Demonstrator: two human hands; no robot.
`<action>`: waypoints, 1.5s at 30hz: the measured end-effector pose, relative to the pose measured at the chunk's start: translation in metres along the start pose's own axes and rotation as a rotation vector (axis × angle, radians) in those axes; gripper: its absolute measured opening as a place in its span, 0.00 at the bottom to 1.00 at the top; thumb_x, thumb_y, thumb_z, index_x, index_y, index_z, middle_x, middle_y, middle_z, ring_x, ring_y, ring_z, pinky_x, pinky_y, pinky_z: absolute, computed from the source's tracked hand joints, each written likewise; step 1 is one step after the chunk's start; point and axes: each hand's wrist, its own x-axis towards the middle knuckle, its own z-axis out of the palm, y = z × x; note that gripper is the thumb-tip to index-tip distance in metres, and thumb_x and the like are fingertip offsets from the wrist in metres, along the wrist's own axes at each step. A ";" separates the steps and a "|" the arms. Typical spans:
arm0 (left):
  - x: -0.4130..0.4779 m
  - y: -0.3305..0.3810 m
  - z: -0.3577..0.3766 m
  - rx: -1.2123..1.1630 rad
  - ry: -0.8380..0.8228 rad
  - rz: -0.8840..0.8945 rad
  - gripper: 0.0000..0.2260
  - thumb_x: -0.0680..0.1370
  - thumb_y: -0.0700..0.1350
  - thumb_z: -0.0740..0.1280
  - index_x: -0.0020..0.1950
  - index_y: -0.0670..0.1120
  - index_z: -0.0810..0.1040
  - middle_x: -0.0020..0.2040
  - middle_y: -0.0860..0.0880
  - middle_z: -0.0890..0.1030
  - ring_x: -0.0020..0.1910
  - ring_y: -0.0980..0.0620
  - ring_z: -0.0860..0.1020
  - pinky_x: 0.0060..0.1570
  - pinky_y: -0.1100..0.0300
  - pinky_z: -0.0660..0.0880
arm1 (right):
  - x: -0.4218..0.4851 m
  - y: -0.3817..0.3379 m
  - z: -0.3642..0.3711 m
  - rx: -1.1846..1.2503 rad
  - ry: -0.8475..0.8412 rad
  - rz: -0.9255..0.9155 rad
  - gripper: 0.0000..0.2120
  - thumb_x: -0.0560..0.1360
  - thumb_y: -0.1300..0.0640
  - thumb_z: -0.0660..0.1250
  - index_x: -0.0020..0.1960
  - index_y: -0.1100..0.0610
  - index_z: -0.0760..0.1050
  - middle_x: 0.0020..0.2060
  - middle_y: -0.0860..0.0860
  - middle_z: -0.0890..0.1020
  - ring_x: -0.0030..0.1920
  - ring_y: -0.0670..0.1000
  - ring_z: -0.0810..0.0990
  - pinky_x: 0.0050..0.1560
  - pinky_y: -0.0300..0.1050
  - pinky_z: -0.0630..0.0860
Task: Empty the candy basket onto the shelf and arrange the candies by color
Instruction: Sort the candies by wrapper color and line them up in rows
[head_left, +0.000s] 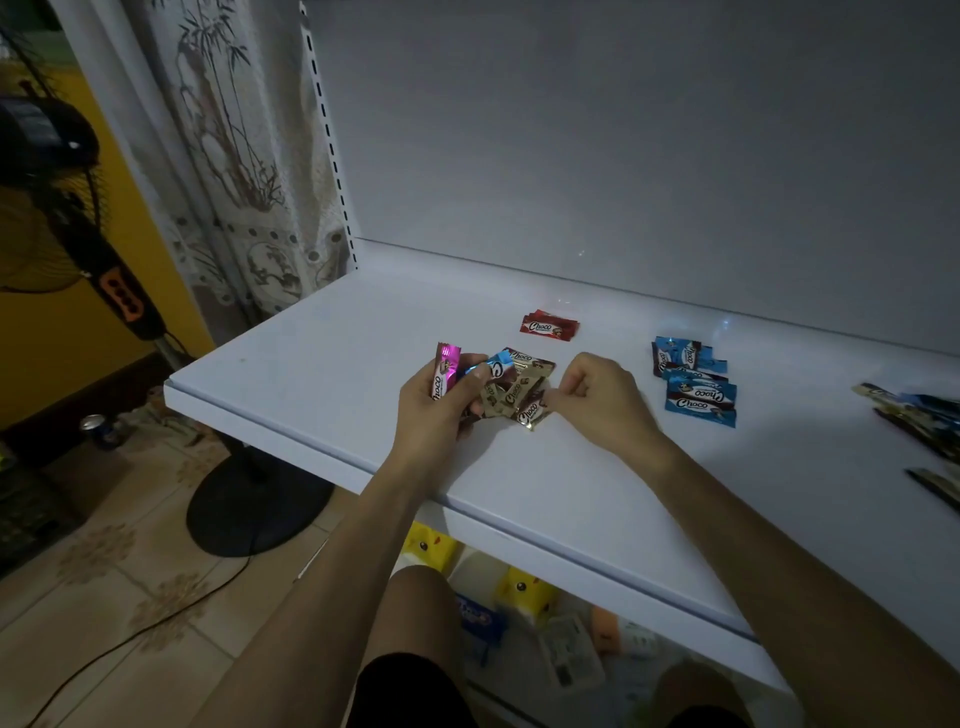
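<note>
On the white shelf (322, 358) my left hand (436, 410) grips a bunch of Choco candies: a pink one (445, 375) sticks up on the left and a blue one (496, 364) sits by my fingertips. Beside that hand lies a small heap of gold candies (517, 391). My right hand (597, 397) pinches the edge of a gold candy (534, 414) at the heap's near side. Two red candies (549, 326) lie further back. A group of blue candies (693, 382) lies to the right. No basket is in view.
More dark and gold wrappers (919, 415) lie at the shelf's far right edge. A standing fan (93, 270) with its round base (254, 514) stands left of the shelf by a curtain. Yellow toys (524, 587) and packets sit on the lower shelf under my arms.
</note>
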 end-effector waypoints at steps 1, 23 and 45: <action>0.001 0.001 0.002 -0.015 -0.017 -0.003 0.05 0.79 0.41 0.66 0.50 0.48 0.81 0.29 0.51 0.76 0.29 0.56 0.72 0.28 0.64 0.66 | -0.004 -0.003 -0.003 0.169 -0.004 -0.005 0.10 0.74 0.55 0.70 0.38 0.57 0.71 0.30 0.47 0.76 0.28 0.41 0.72 0.26 0.32 0.66; -0.007 -0.012 0.135 -0.375 -0.225 -0.420 0.16 0.82 0.54 0.58 0.59 0.43 0.75 0.49 0.43 0.84 0.23 0.56 0.75 0.18 0.68 0.66 | -0.018 0.112 -0.092 -0.314 0.372 0.267 0.11 0.77 0.51 0.63 0.39 0.57 0.75 0.35 0.52 0.79 0.37 0.53 0.76 0.34 0.43 0.68; -0.014 -0.020 0.142 -0.505 -0.176 -0.347 0.16 0.83 0.53 0.53 0.61 0.45 0.73 0.50 0.42 0.79 0.43 0.45 0.80 0.44 0.52 0.78 | -0.048 0.071 -0.054 0.260 -0.030 -0.276 0.12 0.72 0.63 0.71 0.55 0.57 0.78 0.45 0.42 0.79 0.45 0.36 0.77 0.44 0.28 0.72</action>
